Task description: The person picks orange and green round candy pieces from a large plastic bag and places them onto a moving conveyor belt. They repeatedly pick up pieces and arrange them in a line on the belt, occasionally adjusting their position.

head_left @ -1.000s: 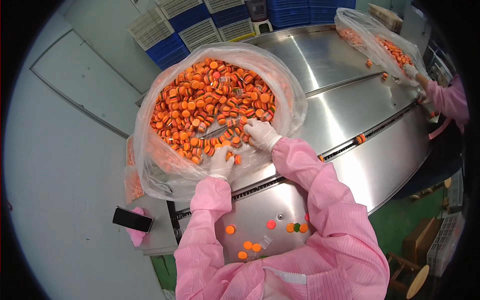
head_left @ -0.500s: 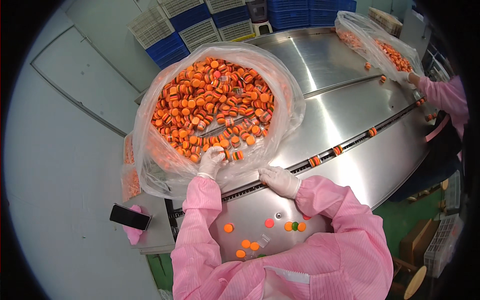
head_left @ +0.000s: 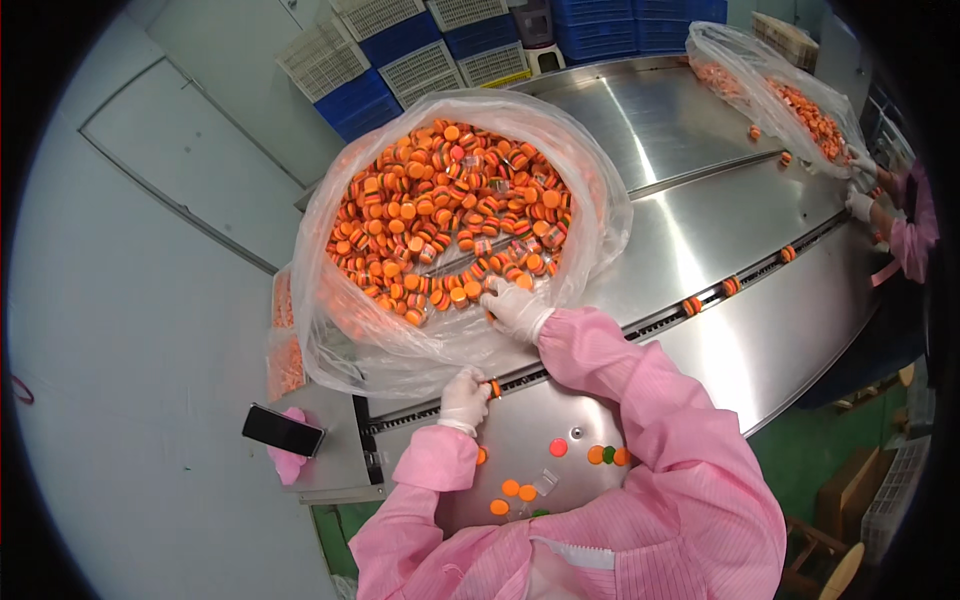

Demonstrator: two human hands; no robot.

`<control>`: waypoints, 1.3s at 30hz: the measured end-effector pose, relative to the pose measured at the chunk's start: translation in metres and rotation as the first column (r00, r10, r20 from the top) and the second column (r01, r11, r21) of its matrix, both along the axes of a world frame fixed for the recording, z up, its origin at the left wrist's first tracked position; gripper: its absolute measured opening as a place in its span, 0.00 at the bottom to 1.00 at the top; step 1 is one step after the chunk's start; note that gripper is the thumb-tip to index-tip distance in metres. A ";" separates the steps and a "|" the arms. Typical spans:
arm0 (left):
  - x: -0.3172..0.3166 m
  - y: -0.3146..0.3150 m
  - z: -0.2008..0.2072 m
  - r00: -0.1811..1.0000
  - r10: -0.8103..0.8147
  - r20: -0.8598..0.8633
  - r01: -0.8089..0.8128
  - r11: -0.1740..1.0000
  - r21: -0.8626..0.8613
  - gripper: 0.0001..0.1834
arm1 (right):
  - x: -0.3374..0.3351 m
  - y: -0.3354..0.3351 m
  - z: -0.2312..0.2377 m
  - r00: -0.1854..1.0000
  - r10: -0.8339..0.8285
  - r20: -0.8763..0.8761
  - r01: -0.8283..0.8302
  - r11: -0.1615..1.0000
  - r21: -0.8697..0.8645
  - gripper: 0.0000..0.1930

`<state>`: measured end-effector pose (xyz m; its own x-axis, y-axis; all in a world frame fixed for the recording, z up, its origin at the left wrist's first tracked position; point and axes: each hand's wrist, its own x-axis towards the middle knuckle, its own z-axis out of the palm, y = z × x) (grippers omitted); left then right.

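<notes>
My left hand (head_left: 464, 402), in a white glove, is closed on a burger-shaped candy (head_left: 494, 389) at the narrow track (head_left: 520, 380). The candy stands on edge, layered orange, red and dark. At the near rim of the large clear plastic bag (head_left: 600, 215), my right hand (head_left: 517, 309) reaches in with bent fingers. A bit of an orange candy (head_left: 490, 316) shows under its fingertips. A heap of similar burger-shaped candies (head_left: 440, 215) fills the bag. Farther along the track sit several spaced candies (head_left: 731, 286).
Loose orange discs (head_left: 518, 490), a red disc (head_left: 558, 447) and green pieces lie on the metal table (head_left: 690, 360) before me. A phone (head_left: 284, 430) leans on pink cloth at left. At far right, a co-worker's gloved hands (head_left: 859, 205) are beside another bag (head_left: 725, 75).
My left hand has left the bag and come down to the track with a candy. My right hand has moved from the track into the bag. Candies on the track are farther right.
</notes>
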<state>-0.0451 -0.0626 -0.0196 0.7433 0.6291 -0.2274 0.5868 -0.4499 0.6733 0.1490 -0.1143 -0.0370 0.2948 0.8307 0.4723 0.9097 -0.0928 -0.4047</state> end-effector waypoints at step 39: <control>0.093 0.097 0.000 0.738 -0.675 0.004 0.423 0.467 0.776 0.14 | -0.102 -0.027 -0.012 0.861 0.505 -0.065 -0.498 0.862 0.096 0.12</control>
<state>0.0480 0.0344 -0.0195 0.9342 -0.0780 0.3482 -0.1118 -0.9907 0.0778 0.0475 -0.1408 -0.0486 -0.1104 0.8412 0.5293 0.7870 0.3992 -0.4703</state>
